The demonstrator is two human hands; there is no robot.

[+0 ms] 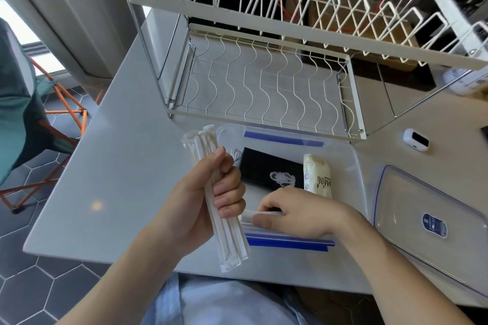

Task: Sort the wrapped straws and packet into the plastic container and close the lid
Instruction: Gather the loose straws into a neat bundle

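My left hand (211, 198) grips a bundle of white paper-wrapped straws (229, 240), held upright over the left edge of the clear plastic container (343, 166). My right hand (295, 215) reaches into the container near its front wall and pinches one wrapped straw (248, 215) that lies flat there. Inside the container lie a black packet (264, 169) with a white drawing and a cream packet (317, 174). The clear lid (422, 208) with a blue label rests on the table to the right of the container.
A white wire dish rack (264, 82) stands just behind the container, its upper tier overhanging. A small white device (416, 139) sits at the right. An orange-framed chair (52, 119) stands off the table's left edge. The table's front edge runs near my lap.
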